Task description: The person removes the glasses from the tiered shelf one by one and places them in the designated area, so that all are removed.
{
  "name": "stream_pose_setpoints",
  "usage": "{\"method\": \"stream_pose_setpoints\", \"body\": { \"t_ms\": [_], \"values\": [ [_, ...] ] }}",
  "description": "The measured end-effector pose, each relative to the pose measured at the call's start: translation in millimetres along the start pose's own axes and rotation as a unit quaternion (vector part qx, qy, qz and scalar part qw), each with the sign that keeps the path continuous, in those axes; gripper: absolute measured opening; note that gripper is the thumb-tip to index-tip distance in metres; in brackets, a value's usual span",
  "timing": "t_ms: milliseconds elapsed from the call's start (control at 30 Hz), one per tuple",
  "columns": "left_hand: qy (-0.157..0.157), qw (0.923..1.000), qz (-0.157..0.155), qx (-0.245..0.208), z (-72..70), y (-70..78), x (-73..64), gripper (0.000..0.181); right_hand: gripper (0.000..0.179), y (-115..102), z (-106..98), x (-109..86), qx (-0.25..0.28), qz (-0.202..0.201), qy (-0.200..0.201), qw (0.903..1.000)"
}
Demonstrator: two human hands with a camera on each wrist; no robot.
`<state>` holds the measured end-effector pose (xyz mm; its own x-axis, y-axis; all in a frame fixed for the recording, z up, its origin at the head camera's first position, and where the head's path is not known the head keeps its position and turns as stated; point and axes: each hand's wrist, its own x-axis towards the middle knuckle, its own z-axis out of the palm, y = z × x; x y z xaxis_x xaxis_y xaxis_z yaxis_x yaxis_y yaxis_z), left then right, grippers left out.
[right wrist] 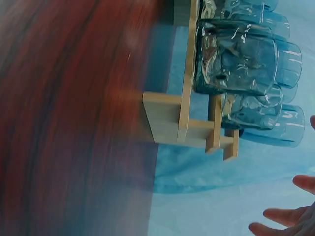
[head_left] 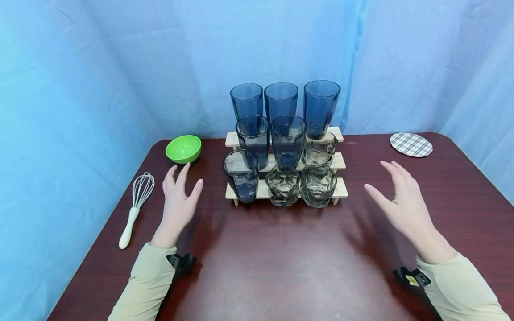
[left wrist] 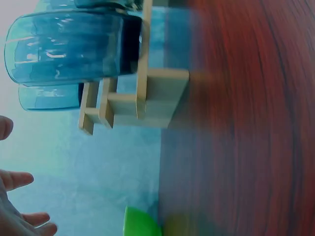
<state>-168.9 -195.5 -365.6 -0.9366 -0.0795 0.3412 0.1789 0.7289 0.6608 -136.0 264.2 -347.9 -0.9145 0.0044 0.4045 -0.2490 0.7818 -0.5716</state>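
Observation:
A three-tier wooden rack (head_left: 262,192) stands at the back centre of the table. Three tall blue glasses fill its top tier, one of them a right-hand glass (head_left: 321,104). Two more tall glasses and a short wavy clear glass (head_left: 320,149) occupy the middle tier. Along the front tier are a tall glass (head_left: 242,178) at the left and two short clear glasses, one a middle glass (head_left: 283,185). My left hand (head_left: 178,205) is held left of the rack with spread fingers and nothing in it. To the right, my right hand (head_left: 405,203) is likewise spread and holds nothing.
Beyond my left fingertips sits a green bowl (head_left: 183,150). A whisk (head_left: 136,207) with a pale handle lies near the table's left edge. At the back right lies a round plaid coaster (head_left: 411,144). Blue curtains (head_left: 201,53) enclose the dark wooden table (head_left: 273,267).

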Motion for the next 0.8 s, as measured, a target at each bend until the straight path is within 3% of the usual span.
{"method": "stream_pose_setpoints", "body": {
  "t_ms": [133, 233, 300, 433, 533, 667, 800],
  "values": [
    [-0.004, 0.9955, -0.029, -0.090, 5.7, 2.1, 2.7, 0.052, 0.068, -5, 5, 2.7, 0.034, 0.021, -0.012, 0.9991],
    [-0.022, 0.9844, -0.070, -0.159, 10.8, 3.4, 4.6, 0.048, 0.071, -10, 11, 4.0, 0.056, 0.037, -0.027, 0.9974],
    [-0.037, 0.9704, -0.104, -0.215, 14.6, 5.0, 6.0, 0.047, 0.073, -12, 16, 5.2, 0.076, 0.039, -0.036, 0.9957],
    [-0.056, 0.9328, -0.161, -0.318, 23.9, 8.5, 8.9, 0.044, 0.077, -17, 25, 7.3, 0.111, 0.040, -0.057, 0.9914],
    [-0.064, 0.9067, -0.191, -0.371, 32.0, 9.2, 10.0, 0.043, 0.081, -20, 31, 8.7, 0.126, 0.041, -0.071, 0.9886],
    [-0.073, 0.8844, -0.217, -0.407, 42.9, 7.0, 10.8, 0.044, 0.085, -24, 37, 10.2, 0.151, 0.049, -0.091, 0.9831],
    [-0.100, 0.8685, -0.229, -0.428, 52.0, 5.6, 11.7, 0.045, 0.087, -28, 46, 12.9, 0.191, 0.060, -0.112, 0.9734]
  ]
}}
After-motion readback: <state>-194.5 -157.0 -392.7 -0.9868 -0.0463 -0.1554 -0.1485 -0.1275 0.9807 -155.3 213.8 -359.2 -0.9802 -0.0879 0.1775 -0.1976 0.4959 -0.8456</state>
